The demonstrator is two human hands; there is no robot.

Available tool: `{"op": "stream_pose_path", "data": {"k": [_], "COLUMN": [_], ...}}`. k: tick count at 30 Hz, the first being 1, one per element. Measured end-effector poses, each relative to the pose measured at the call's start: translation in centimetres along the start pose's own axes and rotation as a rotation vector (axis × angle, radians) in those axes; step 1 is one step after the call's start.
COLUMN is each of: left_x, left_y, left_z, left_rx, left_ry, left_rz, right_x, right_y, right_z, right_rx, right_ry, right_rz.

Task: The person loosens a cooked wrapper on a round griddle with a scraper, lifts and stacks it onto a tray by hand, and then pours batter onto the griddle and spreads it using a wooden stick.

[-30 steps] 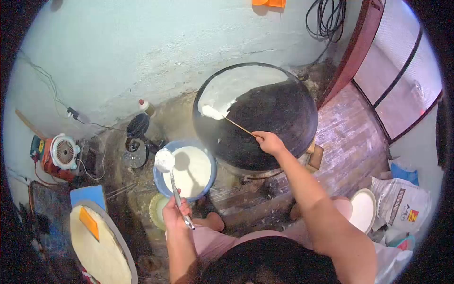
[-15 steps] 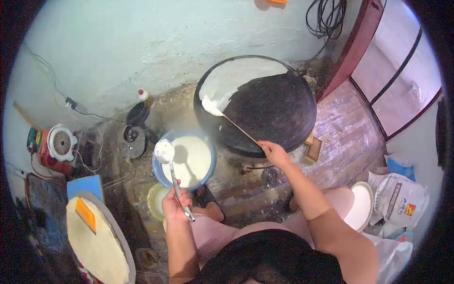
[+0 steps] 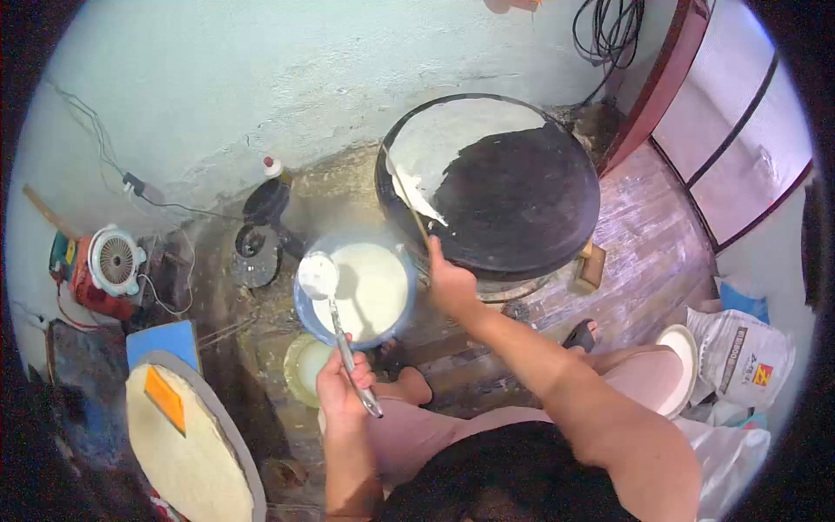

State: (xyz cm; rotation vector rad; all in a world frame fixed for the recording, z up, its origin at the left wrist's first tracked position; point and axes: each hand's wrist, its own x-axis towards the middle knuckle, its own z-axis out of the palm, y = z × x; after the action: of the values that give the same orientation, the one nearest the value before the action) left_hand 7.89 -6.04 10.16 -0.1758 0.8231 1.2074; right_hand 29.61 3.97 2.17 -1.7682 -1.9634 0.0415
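Observation:
My left hand (image 3: 345,387) is closed round the handle of a metal ladle (image 3: 319,277), whose batter-coated bowl is over a blue tub (image 3: 310,320) of pale batter (image 3: 374,291). In my right hand (image 3: 452,285) is a thin batter spreader (image 3: 416,213), held by its handle end across the left edge of a large round black griddle (image 3: 531,209). White batter (image 3: 470,122) covers the griddle's far and left side in a curved band with a ragged inner edge. The dark surface shows on the rest. The spreader's far end is hard to make out.
A stack of thin round pancakes (image 3: 187,444) with an orange scraper (image 3: 165,398) lies lower left, beside a blue board (image 3: 163,345). A blower (image 3: 116,259), a bottle (image 3: 275,170), a pale green basin (image 3: 298,383), a wooden block (image 3: 590,270) and a white sack (image 3: 739,357) stand around.
My right hand has moved left and toward the tub, swinging the spreader to the griddle's left edge. The thick batter lump there is now a thinner smear reaching nearer me. The view has shifted slightly.

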Motion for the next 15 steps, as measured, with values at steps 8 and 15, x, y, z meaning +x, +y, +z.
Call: {"op": "stream_pose_path", "data": {"k": [8,15], "left_x": [-0.7,-0.8], "left_y": [0.4,0.7], "left_z": [-0.4,-1.0], "left_rx": [0.059,0.109], "left_ry": [-0.038,-0.047], "left_rz": [0.025,0.047], "right_x": [1.7,-2.8], "right_y": [-3.9,-6.5], "right_z": [3.0,-2.0], "right_rx": [0.041,0.253], "right_ry": [-0.272,-0.438], "right_rz": [0.32,0.563]}}
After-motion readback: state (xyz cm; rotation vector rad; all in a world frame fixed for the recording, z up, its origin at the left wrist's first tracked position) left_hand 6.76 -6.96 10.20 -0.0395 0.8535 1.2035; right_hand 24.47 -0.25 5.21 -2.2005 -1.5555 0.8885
